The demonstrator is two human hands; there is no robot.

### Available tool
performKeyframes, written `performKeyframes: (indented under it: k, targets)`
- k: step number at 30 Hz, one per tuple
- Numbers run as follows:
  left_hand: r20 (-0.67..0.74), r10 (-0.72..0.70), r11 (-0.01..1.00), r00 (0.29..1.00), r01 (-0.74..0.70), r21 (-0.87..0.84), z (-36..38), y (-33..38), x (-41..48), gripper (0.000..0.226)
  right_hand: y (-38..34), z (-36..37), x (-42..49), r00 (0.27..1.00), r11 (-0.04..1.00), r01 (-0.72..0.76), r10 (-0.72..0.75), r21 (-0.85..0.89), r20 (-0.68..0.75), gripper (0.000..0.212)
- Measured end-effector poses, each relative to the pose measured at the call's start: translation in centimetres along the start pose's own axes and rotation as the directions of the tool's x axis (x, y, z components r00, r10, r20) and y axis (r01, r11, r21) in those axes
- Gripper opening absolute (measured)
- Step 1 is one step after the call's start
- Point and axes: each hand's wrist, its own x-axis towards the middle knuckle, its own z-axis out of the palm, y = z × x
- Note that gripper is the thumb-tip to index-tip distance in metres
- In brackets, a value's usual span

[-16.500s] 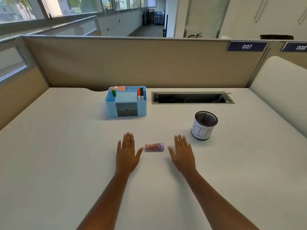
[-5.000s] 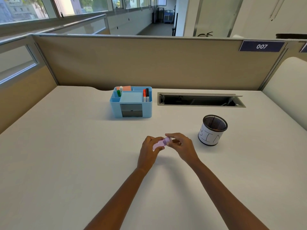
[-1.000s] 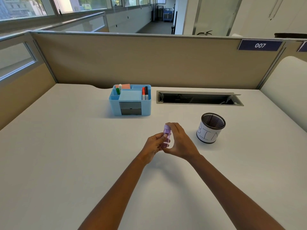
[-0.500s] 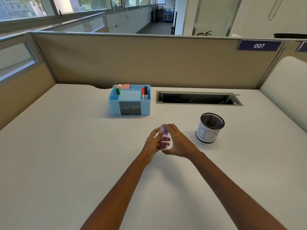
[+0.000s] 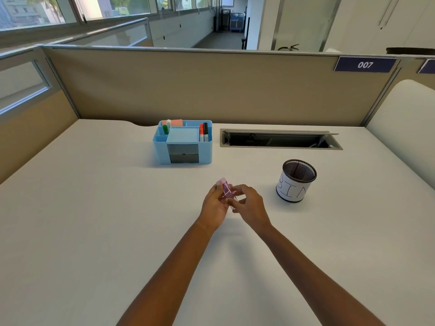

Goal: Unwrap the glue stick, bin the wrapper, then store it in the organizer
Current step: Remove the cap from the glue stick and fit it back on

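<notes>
Where the white desk [image 5: 94,208] spreads wide under the head camera, tan partition panels [image 5: 211,90] fence it on the back and left, one bearing a blue "007" tag [image 5: 365,64]. Windows [image 5: 70,8] and a corridor lie beyond. A blue organizer [image 5: 183,142] with markers stands near the back, beside an open cable slot [image 5: 280,139]. A mesh cup lettered "BIN" [image 5: 297,181] stands to the right. Above mid-desk, the left hand [image 5: 215,203] grasps the purple glue stick [image 5: 225,188], tilted, while the right hand [image 5: 249,204] pinches at its lower part.
</notes>
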Motion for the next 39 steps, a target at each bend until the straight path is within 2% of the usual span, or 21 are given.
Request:
performKeyframes:
  k: [3, 6, 9, 11, 15, 23, 29, 32, 34, 37, 39]
  targets:
    - [-0.037, 0.006, 1.000, 0.999, -0.006, -0.018, -0.2, 0.1, -0.1, 0.035, 0.1, -0.1, 0.0, 0.998, 0.997, 0.037, -0.039, -0.061, -0.044, 0.025]
    - [-0.070, 0.021, 1.000, 0.997, -0.020, 0.009, -0.3, 0.5, -0.2, 0.025, 0.6, -0.4, -0.1, 0.988, 0.969, 0.124, -0.141, -0.216, -0.068, 0.029]
    - [-0.094, 0.054, 0.993, 0.994, -0.043, 0.114, -0.5, 0.6, -0.2, 0.035, 0.8, -0.6, -0.4, 0.970, 0.922, 0.206, -0.237, -0.328, -0.055, 0.032]
    - [-0.099, 0.083, 0.982, 0.992, -0.065, 0.176, -0.6, 0.5, -0.1, 0.037, 0.7, -0.6, -0.6, 0.955, 0.897, 0.255, -0.291, -0.360, -0.048, 0.031]
    - [-0.090, 0.111, 0.977, 0.990, -0.092, 0.191, -1.0, 0.7, -0.2, 0.034, 0.5, -0.8, -0.8, 0.937, 0.875, 0.300, -0.345, -0.379, -0.054, 0.027]
    - [-0.015, 0.194, 0.913, 0.981, -0.175, 0.369, -1.5, 0.9, -0.1, 0.035, 0.4, -0.8, -0.3, 0.958, 0.919, 0.251, -0.281, -0.304, -0.059, 0.032]
    - [-0.022, 0.177, 0.916, 0.984, -0.157, 0.368, -1.8, 0.6, 0.0, 0.035, 0.3, -0.9, 0.0, 0.980, 0.956, 0.177, -0.192, -0.233, -0.045, 0.032]
    - [0.005, 0.158, 0.910, 0.987, -0.148, 0.387, -1.9, 0.5, 0.1, 0.035, 0.3, -1.2, 0.2, 0.990, 0.961, 0.144, -0.140, -0.236, 0.035, 0.036]
    - [0.014, 0.133, 0.914, 0.991, -0.128, 0.386, -2.2, 0.7, 0.3, 0.034, 0.0, -1.5, 0.3, 0.980, 0.947, 0.165, -0.125, -0.277, 0.156, 0.046]
    - [0.040, 0.088, 0.916, 0.995, -0.097, 0.390, -2.3, 1.0, 0.4, 0.033, -0.5, -1.9, 0.4, 0.922, 0.923, 0.230, -0.105, -0.308, 0.372, 0.071]
    - [0.101, 0.068, 0.887, 0.993, -0.107, 0.450, -2.4, 1.0, 0.3, 0.031, -0.9, -2.0, 0.5, 0.882, 0.897, 0.277, -0.095, -0.344, 0.462, 0.086]
